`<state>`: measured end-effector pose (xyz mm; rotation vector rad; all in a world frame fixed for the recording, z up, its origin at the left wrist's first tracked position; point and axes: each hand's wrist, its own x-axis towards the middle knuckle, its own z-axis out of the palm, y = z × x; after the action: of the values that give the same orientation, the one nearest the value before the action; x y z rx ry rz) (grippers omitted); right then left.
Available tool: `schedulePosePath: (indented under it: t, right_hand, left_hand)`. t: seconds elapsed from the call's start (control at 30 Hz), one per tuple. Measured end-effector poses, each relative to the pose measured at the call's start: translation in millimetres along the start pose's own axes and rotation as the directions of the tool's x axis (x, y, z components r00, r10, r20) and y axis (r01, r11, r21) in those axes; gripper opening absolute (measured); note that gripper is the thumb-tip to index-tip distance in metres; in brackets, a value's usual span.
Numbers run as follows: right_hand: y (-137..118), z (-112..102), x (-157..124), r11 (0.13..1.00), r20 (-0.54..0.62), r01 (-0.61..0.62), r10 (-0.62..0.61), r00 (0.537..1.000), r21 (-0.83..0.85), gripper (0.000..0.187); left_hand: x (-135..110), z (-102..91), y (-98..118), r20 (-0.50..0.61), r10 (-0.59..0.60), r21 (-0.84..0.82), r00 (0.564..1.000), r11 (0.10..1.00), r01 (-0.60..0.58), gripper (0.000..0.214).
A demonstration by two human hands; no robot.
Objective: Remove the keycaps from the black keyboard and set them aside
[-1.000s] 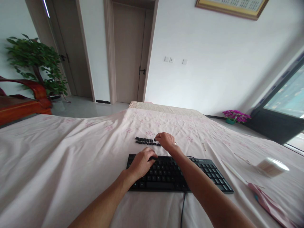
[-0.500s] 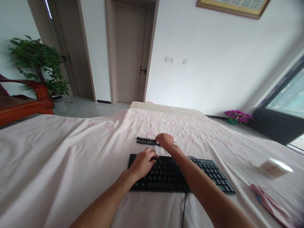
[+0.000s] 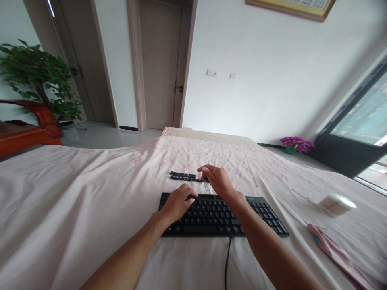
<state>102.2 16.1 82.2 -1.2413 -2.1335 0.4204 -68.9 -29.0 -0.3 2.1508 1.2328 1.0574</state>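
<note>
The right hand (image 3: 220,180) has turned beside the keycaps (image 3: 186,175), baring the wire tool (image 3: 212,161) it grips, so the tool seems meant for them; the left hand (image 3: 178,201) rests on the keyboard (image 3: 209,213), grip unclear, nearer than the keycaps on the cloth (image 3: 90,193)

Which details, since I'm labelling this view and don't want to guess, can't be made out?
All in the head view:
Keyboard: some keys are hidden under the left hand and right forearm.
Wire tool: its middle is covered by the right hand.
Loose keycaps: markings too small to read.
Cable: cut off by the bottom edge.
Framed picture: upper part cut off by the top edge.
</note>
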Motion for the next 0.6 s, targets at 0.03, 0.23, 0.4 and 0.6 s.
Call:
schedulePosePath:
  t: [0.03, 0.23, 0.4, 0.6]
  right_hand:
    - [2.1, -0.5, -3.7, 0.996, 0.003, -0.015, 0.015, 1.0, 0.087, 0.034]
    - [12.8, 4.2, -25.9, 0.934, 0.079, -0.103, 0.081, 0.994, 0.342, 0.025]
    - [8.7, 7.7, -39.4, 0.938, 0.06, -0.076, 0.059, 0.996, 0.338, 0.032]
    - [5.6, 8.9, -44.3, 0.974, 0.048, -0.014, 0.003, 0.999, 0.226, 0.041]
  left_hand:
    - [0.0, -0.1, 0.3, 0.001, -0.004, 0.002, 1.0, 1.0, 0.004, 0.022]
    - [-1.0, -0.4, 1.3, -0.007, -0.016, -0.005, 1.0, 1.0, 0.016, 0.024]
    - [-1.2, -0.3, 0.5, 0.007, -0.007, -0.011, 1.0, 1.0, 0.007, 0.028]
    - [-0.8, -0.9, 1.7, 0.02, -0.012, -0.022, 1.0, 1.0, 0.012, 0.03]
